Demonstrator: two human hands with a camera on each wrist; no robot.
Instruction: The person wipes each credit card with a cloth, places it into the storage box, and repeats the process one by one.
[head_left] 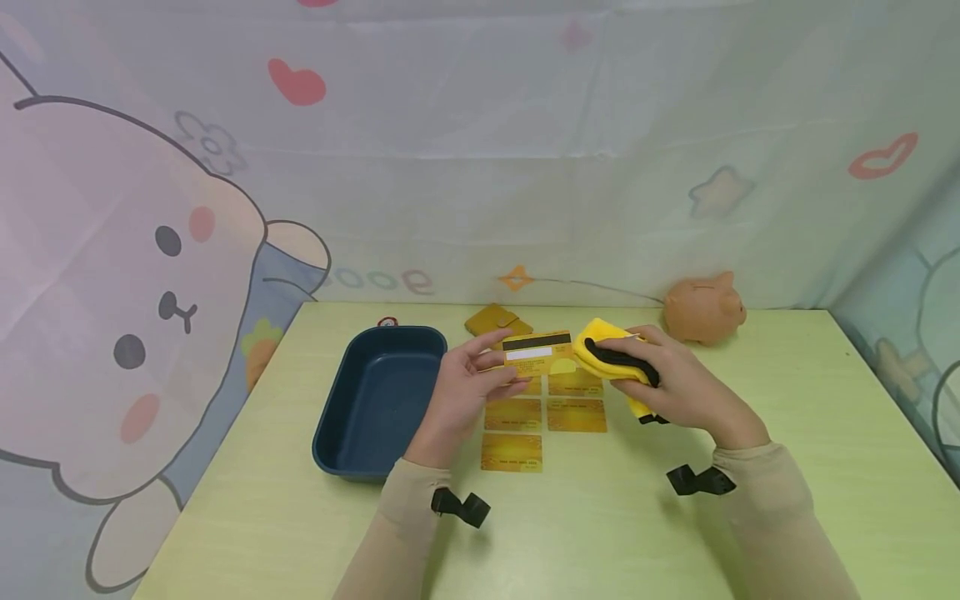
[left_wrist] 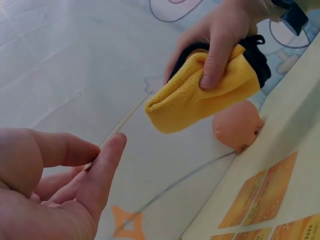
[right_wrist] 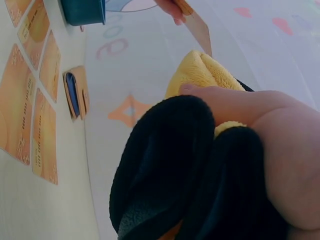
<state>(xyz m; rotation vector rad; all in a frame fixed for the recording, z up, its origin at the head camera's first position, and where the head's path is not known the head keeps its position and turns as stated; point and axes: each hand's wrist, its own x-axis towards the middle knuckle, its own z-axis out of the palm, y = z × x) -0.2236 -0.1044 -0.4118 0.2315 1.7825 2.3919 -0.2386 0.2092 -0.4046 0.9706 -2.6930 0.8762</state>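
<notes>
My left hand pinches a gold bank card between thumb and fingers, its back with the dark stripe and white strip facing me. In the left wrist view the card shows nearly edge-on. A folded yellow cloth with black edging is gripped in my right hand. The cloth is close to the card's right edge; whether they touch I cannot tell. Below both hands, several gold cards lie in rows on the table, partly hidden by the raised card.
A dark blue bin stands left of the cards. Behind them lies a tan wallet, and an orange piggy bank stands at the back right. A small red round thing shows behind the bin. A printed curtain hangs behind the table.
</notes>
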